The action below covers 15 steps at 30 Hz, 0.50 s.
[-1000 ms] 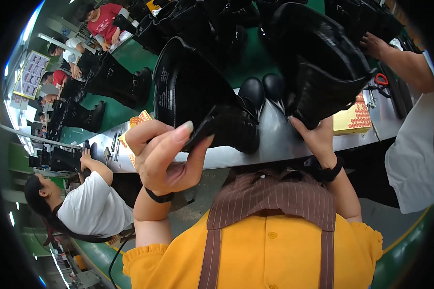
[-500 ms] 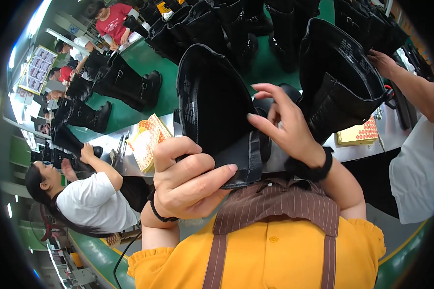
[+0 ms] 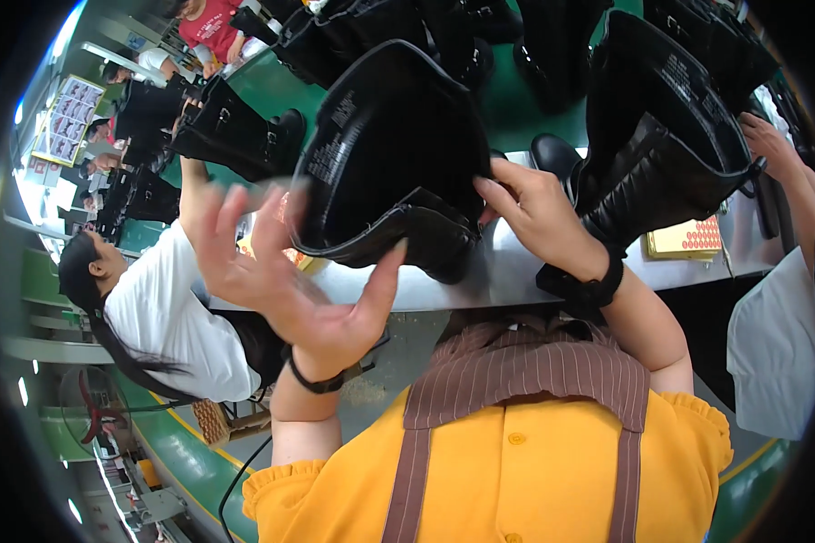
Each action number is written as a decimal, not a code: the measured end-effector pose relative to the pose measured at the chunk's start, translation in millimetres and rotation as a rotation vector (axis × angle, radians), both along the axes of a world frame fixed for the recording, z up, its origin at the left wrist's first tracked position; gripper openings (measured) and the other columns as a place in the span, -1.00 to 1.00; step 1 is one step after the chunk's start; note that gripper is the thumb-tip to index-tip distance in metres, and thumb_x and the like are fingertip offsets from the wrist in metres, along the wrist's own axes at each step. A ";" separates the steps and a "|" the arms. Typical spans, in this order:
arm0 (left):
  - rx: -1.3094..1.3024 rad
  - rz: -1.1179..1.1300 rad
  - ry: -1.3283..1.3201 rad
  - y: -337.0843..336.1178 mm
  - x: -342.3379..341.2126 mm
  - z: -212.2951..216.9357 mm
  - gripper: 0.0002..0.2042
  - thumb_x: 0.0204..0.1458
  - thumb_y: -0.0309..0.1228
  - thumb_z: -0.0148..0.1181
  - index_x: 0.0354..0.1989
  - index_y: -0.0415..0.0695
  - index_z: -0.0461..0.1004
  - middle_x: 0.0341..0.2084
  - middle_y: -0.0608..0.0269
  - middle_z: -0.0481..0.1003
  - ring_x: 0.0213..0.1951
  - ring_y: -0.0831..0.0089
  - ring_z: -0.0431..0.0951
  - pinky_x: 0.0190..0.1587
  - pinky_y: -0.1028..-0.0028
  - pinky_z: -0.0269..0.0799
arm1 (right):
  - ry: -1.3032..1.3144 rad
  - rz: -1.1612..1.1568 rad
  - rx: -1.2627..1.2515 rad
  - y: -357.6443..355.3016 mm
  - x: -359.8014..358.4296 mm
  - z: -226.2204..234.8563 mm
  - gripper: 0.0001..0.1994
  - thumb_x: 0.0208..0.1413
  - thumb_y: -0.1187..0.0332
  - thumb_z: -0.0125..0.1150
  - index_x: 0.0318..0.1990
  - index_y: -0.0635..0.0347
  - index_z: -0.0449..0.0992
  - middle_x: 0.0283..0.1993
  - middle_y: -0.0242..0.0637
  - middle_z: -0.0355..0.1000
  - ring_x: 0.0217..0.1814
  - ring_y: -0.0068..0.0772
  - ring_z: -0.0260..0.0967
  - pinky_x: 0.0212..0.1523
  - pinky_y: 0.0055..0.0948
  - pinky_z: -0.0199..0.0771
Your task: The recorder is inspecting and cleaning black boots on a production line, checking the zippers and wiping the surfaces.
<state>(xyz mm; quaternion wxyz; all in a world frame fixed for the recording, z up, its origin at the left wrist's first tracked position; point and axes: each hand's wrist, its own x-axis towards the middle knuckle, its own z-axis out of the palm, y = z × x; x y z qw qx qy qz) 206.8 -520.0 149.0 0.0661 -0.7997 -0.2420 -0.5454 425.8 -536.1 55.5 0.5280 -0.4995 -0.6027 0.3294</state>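
Note:
A tall black boot [image 3: 430, 240] stands in front of me with its wide shaft opening turned toward me; pale print shows on its dark lining. My right hand [image 3: 545, 222] pinches the right edge of that opening between thumb and fingers. At the left of the rim is my left hand [image 3: 290, 285], its fingers spread and smeared by motion, the thumb at the boot's near edge. To the right stands a second tall black boot [image 3: 656, 195], also open at the top, with gathered leather down its shaft.
A metal bench edge [image 3: 516, 285] runs before me, with a green surface [image 3: 539, 118] beyond holding several black boots. Yellow patterned stacks [image 3: 684, 240] lie on the bench. A co-worker in white [image 3: 181, 317] sits at left, reaching to a buckled boot [image 3: 235, 127]; another person's hand [image 3: 770, 145] is at right.
The near flap my left hand held folded down now stands up along the rim. My left hand has let go and spread to the left; my right hand has closed on the boot's edge.

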 end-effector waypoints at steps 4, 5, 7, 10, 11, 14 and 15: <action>-0.159 0.200 -0.092 -0.7 -3.9 -65.4 0.14 -0.34 -0.36 0.56 0.32 -0.29 -0.26 0.29 -0.13 -0.10 0.22 0.14 0.14 0.19 0.20 0.22 | 0.188 0.019 -0.111 -21.6 17.5 -31.3 -0.76 0.17 0.33 0.16 -0.12 0.33 0.49 -0.36 -0.29 0.52 -0.47 -0.57 0.50 -0.41 -0.60 0.45; -0.346 0.077 -0.200 0.6 -2.2 -93.1 -0.03 -0.25 -0.40 0.51 0.27 -0.32 -0.09 0.23 -0.11 0.06 0.15 0.22 0.24 0.13 0.26 0.27 | 0.120 0.045 -0.252 -27.2 18.3 -37.9 -0.77 0.15 0.33 0.18 -0.14 0.33 0.51 -0.32 -0.28 0.54 -0.45 -0.59 0.51 -0.41 -0.63 0.44; -0.593 -0.059 -0.249 3.5 6.7 -112.0 -0.40 -0.09 -0.46 0.40 0.11 -0.36 0.23 0.01 0.02 0.36 -0.04 0.36 0.42 0.01 0.40 0.35 | -0.005 0.073 -0.363 -33.8 9.5 -52.3 -0.77 0.16 0.37 0.18 -0.12 0.35 0.47 -0.33 -0.30 0.51 -0.48 -0.60 0.48 -0.43 -0.60 0.44; -0.596 -0.047 -0.330 3.7 29.7 -109.1 -0.74 0.02 -0.52 0.29 -0.14 -0.35 0.46 -0.25 0.18 0.54 -0.24 0.45 0.52 -0.11 0.50 0.38 | 0.016 0.049 -0.332 -28.3 -8.6 -73.0 -0.76 0.15 0.36 0.20 -0.13 0.38 0.46 -0.35 -0.24 0.53 -0.52 -0.54 0.50 -0.43 -0.57 0.45; -0.542 -0.021 -0.462 3.4 35.3 -109.0 -0.87 0.05 -0.55 0.25 -0.25 -0.34 0.52 -0.35 0.24 0.57 -0.32 0.47 0.54 -0.17 0.53 0.39 | 0.012 0.059 -0.394 -23.6 -12.6 -74.4 -0.77 0.16 0.36 0.20 -0.15 0.38 0.46 -0.39 -0.23 0.52 -0.52 -0.54 0.49 -0.44 -0.55 0.45; -0.896 -0.185 -0.451 -2.8 24.6 -137.7 -0.81 0.03 -0.53 0.28 -0.19 -0.32 0.50 -0.29 0.21 0.56 -0.27 0.46 0.54 -0.17 0.51 0.41 | -0.003 0.043 -0.412 -13.2 -15.4 -86.1 -0.75 0.15 0.32 0.20 -0.25 0.41 0.46 -0.51 -0.17 0.49 -0.57 -0.48 0.45 -0.50 -0.45 0.45; -1.049 -0.231 -0.459 -7.0 20.0 -154.2 -0.77 -0.01 -0.52 0.33 -0.19 -0.30 0.50 -0.27 0.20 0.56 -0.24 0.47 0.54 -0.14 0.51 0.41 | 0.030 0.107 -0.475 -10.3 -15.3 -86.1 -0.74 0.18 0.30 0.18 -0.26 0.40 0.46 -0.53 -0.18 0.48 -0.56 -0.48 0.45 -0.51 -0.45 0.43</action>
